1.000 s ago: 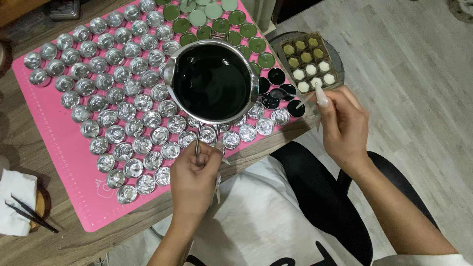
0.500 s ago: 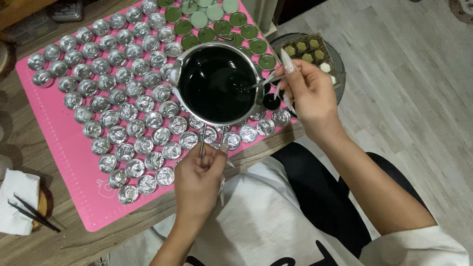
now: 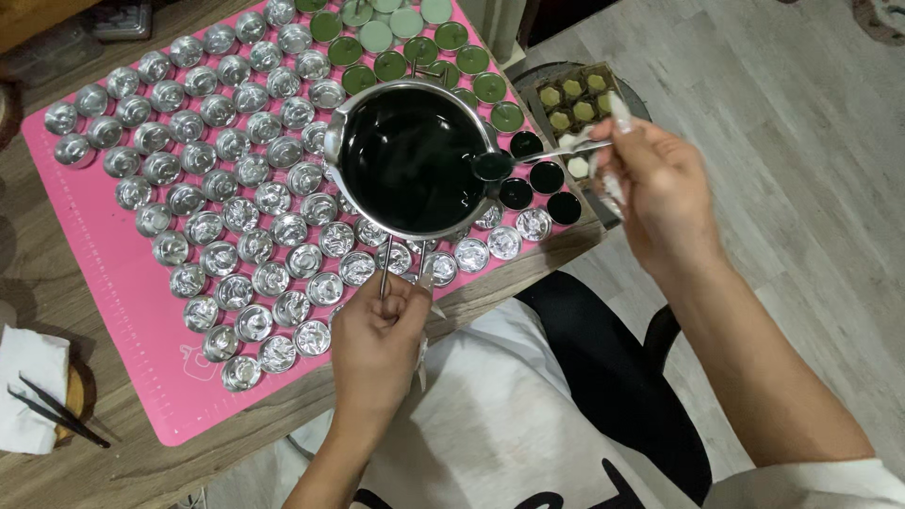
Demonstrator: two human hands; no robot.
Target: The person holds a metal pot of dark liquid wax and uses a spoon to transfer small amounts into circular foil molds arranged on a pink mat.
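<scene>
Metal pouring pot point(image 3: 412, 158): round, filled with a dark green-black liquid, held over the pink silicone mat point(image 3: 123, 283). Its wire handle point(image 3: 401, 259) runs back toward the person and ends inside the left hand point(image 3: 377, 344). Left fingers are curled shut around that handle in a fist, knuckles up.

Spoon point(image 3: 528, 158): small, metal. Its bowl holds dark liquid and sits at the pot's rim, on the side toward the right hand point(image 3: 660, 193). Right fingers pinch the spoon's handle, thumb against forefinger; the other fingers are loosely bent. A pale, slim object also sits in this hand, kind not clear.

Just below the spoon bowl: three round cups with dark fill point(image 3: 542, 188). Beyond the pot, away from the left fingers: a cluster of cups with paler green fill point(image 3: 415, 38). Spreading out from the pot on the side away from the right hand: rows of empty foil tealight cups point(image 3: 217, 170), close-packed, covering most of the mat.

Beyond the right fingers: a square mould tray point(image 3: 570, 94) with small hexagonal pieces, yellow-green and white.

Mat lies on a wooden surface point(image 3: 57, 471). At the edge farthest from the right hand: a white cloth point(image 3: 28, 386) with a dark, thin tool point(image 3: 57, 415) across it.
</scene>
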